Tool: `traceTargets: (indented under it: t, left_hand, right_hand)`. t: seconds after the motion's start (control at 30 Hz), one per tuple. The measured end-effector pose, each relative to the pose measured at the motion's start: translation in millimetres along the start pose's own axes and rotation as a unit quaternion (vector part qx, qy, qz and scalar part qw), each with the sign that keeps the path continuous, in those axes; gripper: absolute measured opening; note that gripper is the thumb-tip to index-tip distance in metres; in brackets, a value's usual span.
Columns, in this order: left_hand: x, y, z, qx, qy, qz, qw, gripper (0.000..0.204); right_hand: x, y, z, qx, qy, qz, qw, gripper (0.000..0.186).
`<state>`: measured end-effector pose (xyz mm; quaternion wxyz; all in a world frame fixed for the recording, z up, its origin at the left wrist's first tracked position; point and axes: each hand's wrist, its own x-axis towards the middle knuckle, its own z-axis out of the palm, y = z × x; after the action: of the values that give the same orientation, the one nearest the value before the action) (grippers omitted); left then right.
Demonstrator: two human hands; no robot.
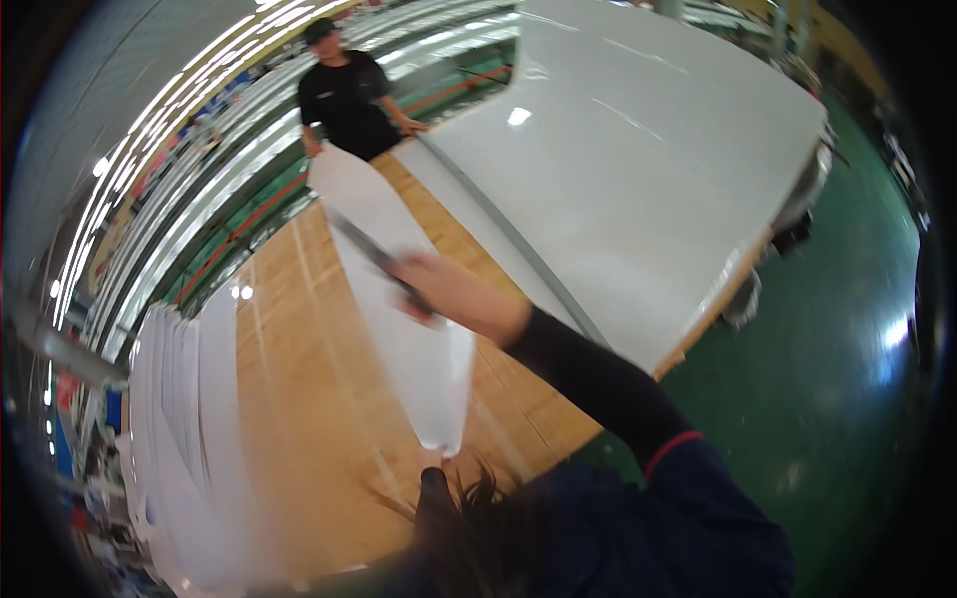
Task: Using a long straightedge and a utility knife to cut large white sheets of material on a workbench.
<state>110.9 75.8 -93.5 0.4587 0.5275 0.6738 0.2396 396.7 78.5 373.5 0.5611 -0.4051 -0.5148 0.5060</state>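
Observation:
My right hand [464,294] is closed round a long grey blade-like tool [364,244] with a dark grip, smeared by motion. The tool slants across a strip of glossy white sheet [399,344], pointing to the far left. At the strip's near end, my left hand [447,460] pinches its gathered edge; hair and the dark sleeve hide most of that hand. A co-worker [344,95] in black stands at the far side, one hand on the strip's far end and the other by a long grey straight bar [498,219].
The brown wooden tabletop [309,399] lies under the strip. A large glossy white sheet [648,169] covers its right side, with the bar along it. Several white sheets [174,419] hang in folds at the left. Green floor [797,399] shows beyond the table's right edge.

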Motion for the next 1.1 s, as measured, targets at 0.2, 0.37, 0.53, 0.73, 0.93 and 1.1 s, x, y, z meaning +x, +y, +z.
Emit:
traceTargets:
  t: [0.2, 0.37, 0.53, 0.73, 0.93, 1.1]
  left_hand:
    - [-29, 69, 8, -0.069, -0.207, -0.003, 0.976, 0.03]
    - [-37, 68, -83, -0.134, -0.087, 0.081, 0.984, 0.028]
    - [-35, 44, -169, -0.097, 0.009, 0.127, 0.987, 0.034]
    - [-20, 3, -268, 0.006, 0.072, 0.179, 0.981, 0.034]
    - [-8, -10, -407, -0.196, 0.168, 0.123, 0.958, 0.033]
    - [-17, -45, -542, -0.166, 0.189, 0.086, 0.964, 0.042]
  right_hand:
    - [-65, -106, 54, 0.143, -0.097, -0.113, 0.978, 0.024]
    - [-190, 37, 31, 0.063, 0.1, 0.045, 0.992, 0.029]
    - [-387, 242, -20, -0.033, 0.398, 0.223, 0.889, 0.037]
    - [-527, 292, 121, 0.249, 0.609, 0.351, 0.667, 0.034]
    - [-503, 333, 215, 0.358, 0.623, 0.334, 0.61, 0.028]
    - [-417, 355, 257, 0.406, 0.556, 0.326, 0.648, 0.02]
